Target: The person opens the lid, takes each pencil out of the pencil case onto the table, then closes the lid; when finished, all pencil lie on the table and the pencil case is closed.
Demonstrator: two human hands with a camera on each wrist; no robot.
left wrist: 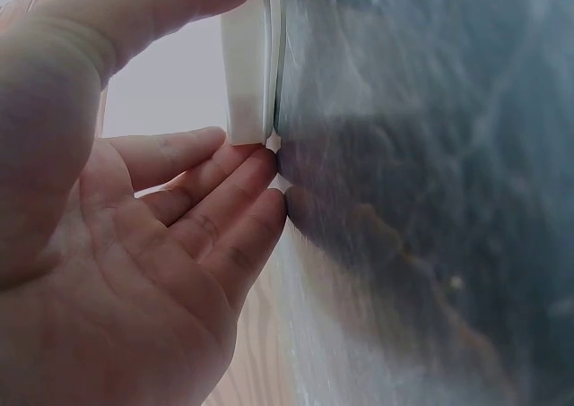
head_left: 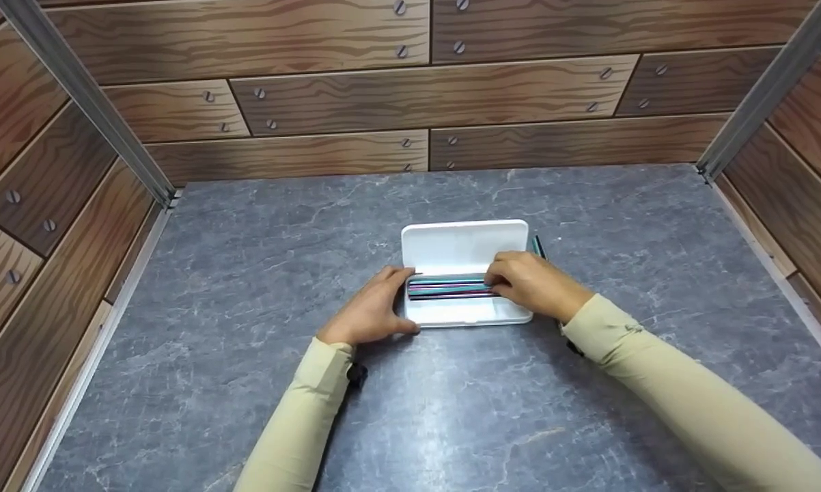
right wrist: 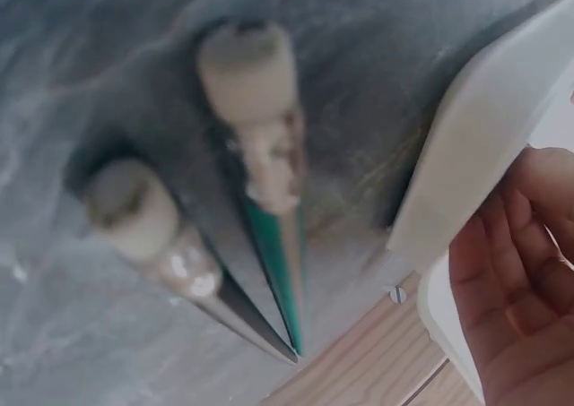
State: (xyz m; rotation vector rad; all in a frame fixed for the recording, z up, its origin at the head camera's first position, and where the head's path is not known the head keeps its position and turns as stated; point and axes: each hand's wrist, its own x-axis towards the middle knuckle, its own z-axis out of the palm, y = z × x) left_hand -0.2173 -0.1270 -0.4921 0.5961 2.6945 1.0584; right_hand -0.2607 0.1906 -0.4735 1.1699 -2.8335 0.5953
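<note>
A white pencil case (head_left: 451, 313) lies with its lid (head_left: 451, 242) raised at the back. Several striped pencils (head_left: 444, 288) in teal, dark and pinkish tones lie lengthwise inside it. My left hand (head_left: 369, 313) holds the case's left end, thumb at the front corner and fingers towards the back; in the left wrist view its fingertips (left wrist: 273, 168) meet the case and the tabletop. Over the right part of the case, my right hand (head_left: 530, 280) pinches at the pencils with thumb and fingers, hiding their right ends. The right wrist view shows its fingers curled behind the case's wall (right wrist: 475, 146).
Right of the case, two pencils (right wrist: 269, 74) with white eraser ends lie on the grey marbled tabletop (head_left: 246, 273); one is green. Wood-patterned panels (head_left: 328, 102) enclose the back and sides, with metal posts (head_left: 89, 102) at the corners.
</note>
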